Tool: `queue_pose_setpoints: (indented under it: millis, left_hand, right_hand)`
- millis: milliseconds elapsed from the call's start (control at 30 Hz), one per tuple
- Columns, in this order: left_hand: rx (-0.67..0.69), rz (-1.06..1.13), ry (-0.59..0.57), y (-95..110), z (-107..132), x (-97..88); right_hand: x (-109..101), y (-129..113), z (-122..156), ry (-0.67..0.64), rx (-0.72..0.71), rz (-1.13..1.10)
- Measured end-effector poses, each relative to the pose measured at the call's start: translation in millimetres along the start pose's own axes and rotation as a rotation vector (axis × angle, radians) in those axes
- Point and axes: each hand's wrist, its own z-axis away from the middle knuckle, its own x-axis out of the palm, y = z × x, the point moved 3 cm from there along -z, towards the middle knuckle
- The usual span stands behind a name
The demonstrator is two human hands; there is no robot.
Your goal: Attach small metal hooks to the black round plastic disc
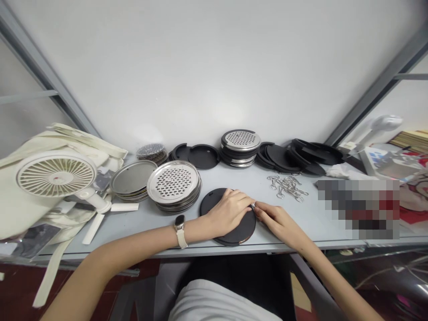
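A flat black round disc (246,228) with a thin metal rim lies at the front of the pale grey table (240,180). My left hand (229,212) rests on it and holds it down, a wristwatch with a pale strap on that wrist. My right hand (277,221) comes in from the right, its fingertips pinching a small metal piece (253,205) at the disc's edge. What the piece is attached to is hidden by my fingers.
Stacks of perforated steel discs (174,185) and plain steel plates (133,180) stand left of my hands. Black rings (203,156) and metal clips (286,187) lie behind them. A white fan (56,174) rests on a canvas bag (30,209) at the left.
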Motion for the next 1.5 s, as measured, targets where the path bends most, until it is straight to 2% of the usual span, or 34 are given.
queue_pose_setpoints:
  millis: [1500]
  left_hand:
    - [0.011,0.038,-0.032,2.5,-0.7,0.4]
  right_hand:
    - [1.4,1.5,1.7,-0.004,0.004,0.018]
